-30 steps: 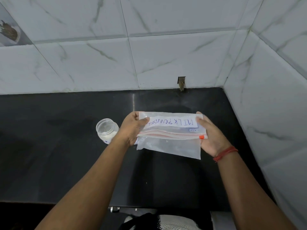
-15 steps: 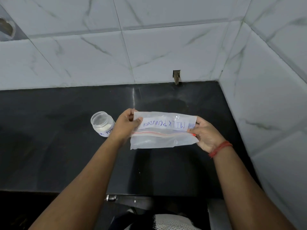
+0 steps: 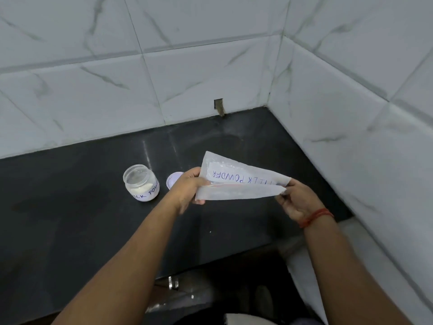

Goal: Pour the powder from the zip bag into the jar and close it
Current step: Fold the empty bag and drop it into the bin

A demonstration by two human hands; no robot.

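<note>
From the head camera we see one clear zip bag (image 3: 236, 186) held in the air above the worktop (image 3: 70, 219), folded along its length, with a white label that reads "POWDER" upside down to us. We cannot make out any powder left inside it. Our left hand (image 3: 191, 192) grips the bag's left end, thumb on top and fingers curled beneath. Our right hand (image 3: 296, 202) pinches the bag's narrow right corner between thumb and fingertips.

To the left of the bag, one small clear jar (image 3: 141, 183) stands upright on the worktop with its mouth open. A layer of white powder lies in its lower part, and a white label with blue lettering wraps its base. Just right of the jar, one round lid (image 3: 173, 182) lies flat on the worktop, partly hidden behind our left hand; it is apart from the jar.

The worktop is black and glossy, set into a corner. White marble-patterned tiles (image 3: 187, 66) cover the far wall and the right wall. A small dark notch (image 3: 219, 106) sits in the far wall where it meets the worktop. A red thread band (image 3: 315, 218) circles our right wrist.

We count one bag, one jar, one lid and two hands.
</note>
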